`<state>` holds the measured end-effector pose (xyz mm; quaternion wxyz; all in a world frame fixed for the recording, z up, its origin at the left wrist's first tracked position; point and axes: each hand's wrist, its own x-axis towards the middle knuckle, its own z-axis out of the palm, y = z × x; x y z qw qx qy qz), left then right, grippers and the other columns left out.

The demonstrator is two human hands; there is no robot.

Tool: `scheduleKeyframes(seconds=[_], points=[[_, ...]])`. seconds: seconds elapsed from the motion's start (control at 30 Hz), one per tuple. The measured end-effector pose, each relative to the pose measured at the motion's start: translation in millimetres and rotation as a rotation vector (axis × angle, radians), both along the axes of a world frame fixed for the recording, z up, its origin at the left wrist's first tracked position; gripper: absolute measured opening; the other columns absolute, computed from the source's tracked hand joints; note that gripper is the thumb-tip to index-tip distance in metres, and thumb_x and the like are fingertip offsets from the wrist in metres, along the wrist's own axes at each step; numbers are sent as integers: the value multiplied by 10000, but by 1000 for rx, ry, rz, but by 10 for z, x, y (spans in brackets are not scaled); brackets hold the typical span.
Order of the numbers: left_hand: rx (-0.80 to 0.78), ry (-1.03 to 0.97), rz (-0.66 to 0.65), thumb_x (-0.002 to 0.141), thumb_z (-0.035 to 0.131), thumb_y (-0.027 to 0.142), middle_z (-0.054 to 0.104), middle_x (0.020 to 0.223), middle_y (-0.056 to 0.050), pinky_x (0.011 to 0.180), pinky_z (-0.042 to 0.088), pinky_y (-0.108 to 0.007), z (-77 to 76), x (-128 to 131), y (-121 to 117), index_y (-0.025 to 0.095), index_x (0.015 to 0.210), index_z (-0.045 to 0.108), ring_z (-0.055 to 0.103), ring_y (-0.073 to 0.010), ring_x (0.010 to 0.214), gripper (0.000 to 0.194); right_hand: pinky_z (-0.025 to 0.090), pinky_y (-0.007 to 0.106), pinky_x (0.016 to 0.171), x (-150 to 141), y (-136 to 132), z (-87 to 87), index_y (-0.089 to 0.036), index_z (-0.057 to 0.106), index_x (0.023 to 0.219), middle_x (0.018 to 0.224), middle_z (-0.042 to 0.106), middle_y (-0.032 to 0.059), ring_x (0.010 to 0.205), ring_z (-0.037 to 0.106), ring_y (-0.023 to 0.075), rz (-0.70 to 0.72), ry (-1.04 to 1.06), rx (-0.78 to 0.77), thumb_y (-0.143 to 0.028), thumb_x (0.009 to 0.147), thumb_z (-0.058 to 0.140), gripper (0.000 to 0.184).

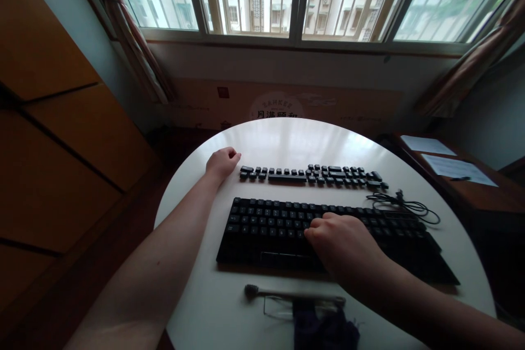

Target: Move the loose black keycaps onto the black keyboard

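A black keyboard lies on the white round table; its lower rows have no keycaps on them. My right hand is over the middle of the keyboard, closed, with thumb and fingers pinched at the keys; whatever is between them is hidden. Behind the keyboard, loose black keycaps stand in rows. My left hand rests as a loose fist on the table, just left of those keycaps; the inside of the fist does not show.
A black cable lies coiled at the keyboard's back right. In front are a brush, a thin wire tool and a dark cloth. At right, a brown side table bears papers and a pen.
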<state>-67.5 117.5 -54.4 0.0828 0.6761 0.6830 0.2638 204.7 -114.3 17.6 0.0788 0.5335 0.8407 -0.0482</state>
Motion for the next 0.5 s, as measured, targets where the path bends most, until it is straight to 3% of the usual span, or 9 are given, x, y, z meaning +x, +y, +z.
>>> scheduleKeyframes(seconds=[0.1,0.2,0.33,0.4,0.5], points=[[-2,-1,1,870,584,398,730,884,-46,646,390,-297,3,0,-3,218,830,702,618,-205,795,219,336,296,576,15,3,-26,-194,725,769,827,738,33,786,654,213,6,2,26,-42,788,608,192],[-3,-7,-1,873,581,396,730,879,-44,645,393,-296,15,-5,-18,219,827,699,618,-202,787,218,361,285,587,121,47,-32,-225,734,737,801,738,11,755,668,200,31,91,73,-138,846,620,180],[0,-17,-9,878,572,406,726,876,-44,638,396,-297,25,-12,-30,218,834,694,618,-200,782,229,410,287,630,313,130,-3,-278,774,892,852,751,-1,742,675,185,-16,288,269,-285,932,581,197],[-3,-20,-15,879,566,412,726,884,-44,636,395,-299,27,-11,-30,219,832,689,617,-201,786,234,426,286,662,375,159,14,-295,769,980,895,755,-5,760,673,179,-18,360,352,-251,927,579,202],[-13,-21,-19,879,560,419,726,892,-46,631,392,-297,31,-6,-27,219,824,683,615,-202,786,241,419,277,670,396,171,28,-302,772,974,901,752,-12,761,664,168,28,384,349,-160,876,597,247]])
